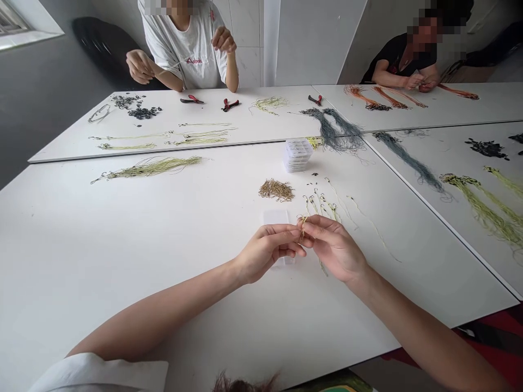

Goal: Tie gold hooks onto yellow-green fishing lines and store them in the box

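Left hand (265, 251) and right hand (333, 247) clench a gold fishing hook (303, 228) on green line, pinched fingertip to fingertip, just beside a clear plastic box (278, 219), near a heap of hooks (277, 190)!

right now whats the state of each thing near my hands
left hand, pinching gold hook
right hand, pinching the same gold hook
loose gold hooks, heaped on white table
stack of clear plastic boxes, shut
flat clear plastic box, partly under the hands
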The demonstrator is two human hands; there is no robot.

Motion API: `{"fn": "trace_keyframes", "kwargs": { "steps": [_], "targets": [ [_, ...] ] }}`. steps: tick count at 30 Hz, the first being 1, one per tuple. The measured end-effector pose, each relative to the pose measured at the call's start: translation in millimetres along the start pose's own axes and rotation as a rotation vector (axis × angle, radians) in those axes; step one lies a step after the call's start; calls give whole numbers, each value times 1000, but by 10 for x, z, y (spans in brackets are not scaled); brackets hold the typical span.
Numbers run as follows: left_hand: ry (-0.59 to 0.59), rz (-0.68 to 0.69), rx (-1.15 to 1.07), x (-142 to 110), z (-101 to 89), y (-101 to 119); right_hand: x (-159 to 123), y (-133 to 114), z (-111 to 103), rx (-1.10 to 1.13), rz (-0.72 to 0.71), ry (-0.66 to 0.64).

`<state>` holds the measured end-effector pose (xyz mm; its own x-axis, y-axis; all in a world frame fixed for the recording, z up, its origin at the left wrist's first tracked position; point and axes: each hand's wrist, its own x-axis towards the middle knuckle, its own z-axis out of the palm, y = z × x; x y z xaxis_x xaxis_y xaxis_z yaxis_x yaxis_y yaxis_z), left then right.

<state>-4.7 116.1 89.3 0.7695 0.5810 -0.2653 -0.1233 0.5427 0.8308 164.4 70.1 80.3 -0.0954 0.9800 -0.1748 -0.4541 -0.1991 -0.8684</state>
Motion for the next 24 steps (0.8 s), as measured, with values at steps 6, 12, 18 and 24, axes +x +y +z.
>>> {"fn": "trace_keyframes", "kwargs": {
  "steps": [6, 12, 18, 24],
  "targets": [
    [24, 42, 75, 0, 7, -28, 8, -1, 24, -11, -32, -8],
    [57, 86, 156, -8, 7, -35, -3, 22, 63, -31, -45, -28],
    [83, 127, 185, -13, 5, -45, -7, 30, 64, -46, -58, -39],
    [93, 141, 235, -21, 17, -51, -6, 34, 57, -20, -51, -30]
  ]
}}
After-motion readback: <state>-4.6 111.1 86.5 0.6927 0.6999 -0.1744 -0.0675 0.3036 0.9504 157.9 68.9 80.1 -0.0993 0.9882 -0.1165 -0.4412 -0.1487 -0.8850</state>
